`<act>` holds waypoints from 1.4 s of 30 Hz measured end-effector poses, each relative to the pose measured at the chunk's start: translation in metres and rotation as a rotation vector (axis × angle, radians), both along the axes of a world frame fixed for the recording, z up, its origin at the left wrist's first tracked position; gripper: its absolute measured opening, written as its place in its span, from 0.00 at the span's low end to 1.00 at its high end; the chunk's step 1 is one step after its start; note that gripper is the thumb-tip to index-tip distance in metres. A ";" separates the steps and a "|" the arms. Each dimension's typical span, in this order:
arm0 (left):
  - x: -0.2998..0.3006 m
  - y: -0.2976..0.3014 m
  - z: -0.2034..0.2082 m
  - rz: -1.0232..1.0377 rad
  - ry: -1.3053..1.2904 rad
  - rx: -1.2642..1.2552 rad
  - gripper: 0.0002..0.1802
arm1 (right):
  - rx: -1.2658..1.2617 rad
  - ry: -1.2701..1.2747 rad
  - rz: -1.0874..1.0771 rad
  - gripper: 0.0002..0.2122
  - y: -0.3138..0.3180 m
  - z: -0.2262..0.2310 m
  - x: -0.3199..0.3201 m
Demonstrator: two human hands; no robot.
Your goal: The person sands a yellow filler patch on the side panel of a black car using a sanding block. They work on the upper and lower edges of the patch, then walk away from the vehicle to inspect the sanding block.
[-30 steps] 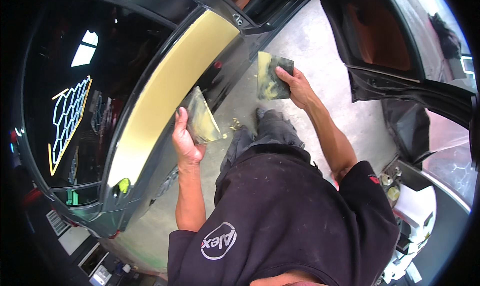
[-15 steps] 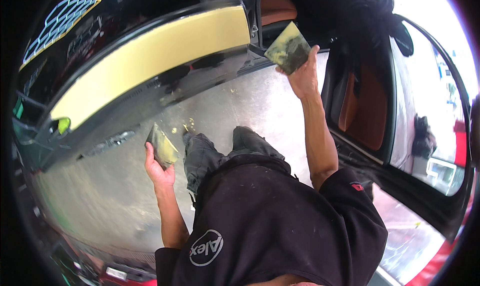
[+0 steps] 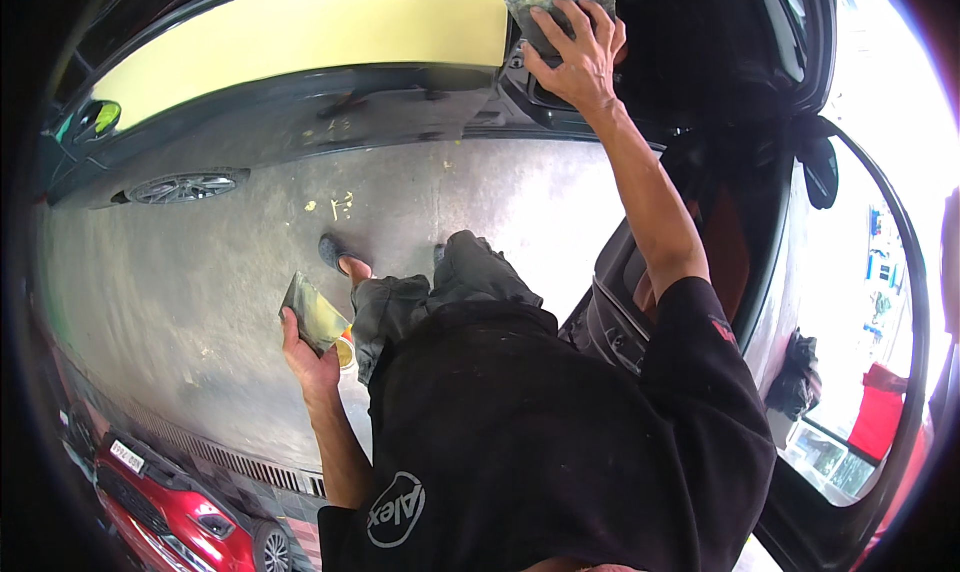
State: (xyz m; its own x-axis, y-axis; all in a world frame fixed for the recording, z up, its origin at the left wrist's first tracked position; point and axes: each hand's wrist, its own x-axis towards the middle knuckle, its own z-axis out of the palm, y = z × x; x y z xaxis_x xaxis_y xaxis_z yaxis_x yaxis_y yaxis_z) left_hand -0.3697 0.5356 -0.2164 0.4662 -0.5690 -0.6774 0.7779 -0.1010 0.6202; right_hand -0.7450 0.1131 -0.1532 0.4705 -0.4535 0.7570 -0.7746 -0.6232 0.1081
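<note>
My right hand is stretched up and forward, fingers spread over the face of a dark, flat putty spreader smeared with yellow. That spreader overlaps the right end of a pale yellow coated band on the dark car's side; whether it touches cannot be made out. Low on the left, my left hand grips a second putty spreader, a squarish plate with yellow-green paste on it. Just beside this plate shows part of a round container with a yellowish inside.
An open car door stands at my right, with its mirror and window frame. The car's wheel is at the left. Yellow drips mark the grey floor. A red car is at the lower left, near a floor grating.
My right hand has moved up and turned over, so its back now shows over the spreader. The view has shifted, bringing the red car and round container into sight. Both spreaders stay held.
</note>
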 end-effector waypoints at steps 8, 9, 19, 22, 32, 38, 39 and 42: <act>-0.007 0.036 -0.001 0.065 -0.028 -0.039 0.26 | -0.004 0.078 0.074 0.24 -0.019 -0.003 -0.004; -0.008 0.037 -0.002 0.078 -0.039 -0.029 0.25 | -0.009 0.075 0.082 0.24 -0.021 -0.003 -0.004; -0.016 0.051 -0.013 0.097 -0.032 -0.036 0.25 | -0.027 0.103 0.115 0.24 -0.035 -0.008 -0.005; -0.024 0.047 -0.006 0.138 -0.037 -0.003 0.23 | -0.014 0.129 0.103 0.24 -0.028 -0.018 -0.009; -0.027 0.049 -0.005 0.160 -0.064 0.011 0.22 | 0.052 0.170 0.114 0.25 -0.011 -0.059 -0.021; -0.021 0.057 -0.012 0.131 -0.061 0.001 0.24 | 0.090 0.175 0.123 0.24 -0.003 -0.080 -0.025; -0.021 0.058 -0.012 0.129 -0.059 -0.001 0.24 | 0.109 0.177 0.124 0.24 -0.002 -0.085 -0.026; -0.023 0.055 -0.009 0.150 -0.062 0.012 0.24 | 0.165 0.191 0.126 0.24 0.005 -0.095 -0.031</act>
State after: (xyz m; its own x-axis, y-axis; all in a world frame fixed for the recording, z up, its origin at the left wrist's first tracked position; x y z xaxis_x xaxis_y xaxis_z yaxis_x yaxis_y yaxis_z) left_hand -0.3927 0.5901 -0.2258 0.5861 -0.4823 -0.6510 0.7453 0.0057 0.6667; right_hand -0.7758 0.1185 -0.2483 0.6583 -0.4920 0.5697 -0.6649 -0.7349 0.1335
